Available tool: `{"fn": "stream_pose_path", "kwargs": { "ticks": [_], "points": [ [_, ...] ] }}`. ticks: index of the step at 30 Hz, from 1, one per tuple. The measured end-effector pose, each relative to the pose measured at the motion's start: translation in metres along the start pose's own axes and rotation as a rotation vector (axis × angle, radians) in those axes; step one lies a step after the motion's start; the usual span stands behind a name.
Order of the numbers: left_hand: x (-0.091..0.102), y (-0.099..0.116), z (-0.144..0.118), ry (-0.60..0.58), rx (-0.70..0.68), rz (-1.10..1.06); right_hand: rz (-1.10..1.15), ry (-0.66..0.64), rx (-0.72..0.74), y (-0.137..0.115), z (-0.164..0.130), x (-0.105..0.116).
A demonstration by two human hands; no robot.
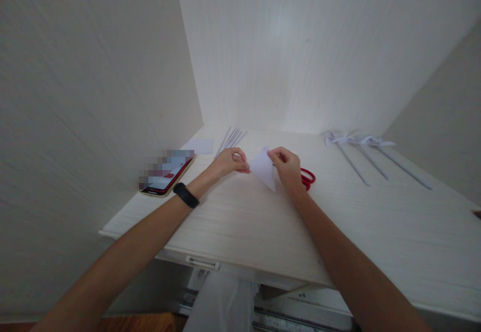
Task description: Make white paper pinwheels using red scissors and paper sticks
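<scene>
A small white piece of paper (264, 168) is held up just above the table, its outline like a tilted square or triangle with one point toward me. My right hand (287, 165) pinches its upper right edge between thumb and finger. At the paper's left corner, the fingertips of my left hand (231, 162) are closed together and appear to grip it. A black band (186, 195) circles my left wrist. Behind my right hand lies a pair of scissors (308, 175) with red handles; the hand hides most of the blades.
Several thin sticks (232, 138) lie beyond my left hand, beside flat white paper (203, 146). A phone (169, 174) rests at the table's left side. On the right lie three white rolled sticks (370, 160) with folded paper at their far ends. Walls enclose the white table (233, 216).
</scene>
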State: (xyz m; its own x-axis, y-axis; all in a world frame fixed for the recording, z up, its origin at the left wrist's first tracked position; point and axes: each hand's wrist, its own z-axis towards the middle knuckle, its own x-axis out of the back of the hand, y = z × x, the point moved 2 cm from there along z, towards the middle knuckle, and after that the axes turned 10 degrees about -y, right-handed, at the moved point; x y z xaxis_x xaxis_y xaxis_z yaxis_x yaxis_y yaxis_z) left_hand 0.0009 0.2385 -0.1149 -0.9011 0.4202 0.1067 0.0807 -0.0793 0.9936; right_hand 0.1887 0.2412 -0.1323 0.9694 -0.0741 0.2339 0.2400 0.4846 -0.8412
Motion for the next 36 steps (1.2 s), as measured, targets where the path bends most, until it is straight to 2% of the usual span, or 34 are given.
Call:
{"fn": "stream_pose_path", "kwargs": {
  "ticks": [6,10,13,17,23,36],
  "points": [
    [0.000,0.002,-0.002,0.007,0.009,0.021,-0.055,0.012,0.014,-0.007,-0.004,0.001],
    [0.006,-0.006,0.000,-0.018,-0.071,0.084,-0.051,0.023,-0.003,-0.007,-0.005,0.001],
    [0.009,-0.012,0.004,-0.011,-0.117,0.115,0.045,0.006,-0.053,-0.010,-0.007,-0.001],
    [0.007,-0.008,0.006,0.072,-0.131,0.084,0.211,0.004,-0.105,-0.021,-0.009,-0.006],
    [-0.001,0.003,0.002,0.149,-0.152,0.025,0.271,0.021,-0.047,-0.031,-0.011,-0.009],
    [0.004,-0.002,0.003,0.189,-0.212,-0.055,0.260,-0.064,0.011,-0.030,-0.013,-0.014]
  ]
}}
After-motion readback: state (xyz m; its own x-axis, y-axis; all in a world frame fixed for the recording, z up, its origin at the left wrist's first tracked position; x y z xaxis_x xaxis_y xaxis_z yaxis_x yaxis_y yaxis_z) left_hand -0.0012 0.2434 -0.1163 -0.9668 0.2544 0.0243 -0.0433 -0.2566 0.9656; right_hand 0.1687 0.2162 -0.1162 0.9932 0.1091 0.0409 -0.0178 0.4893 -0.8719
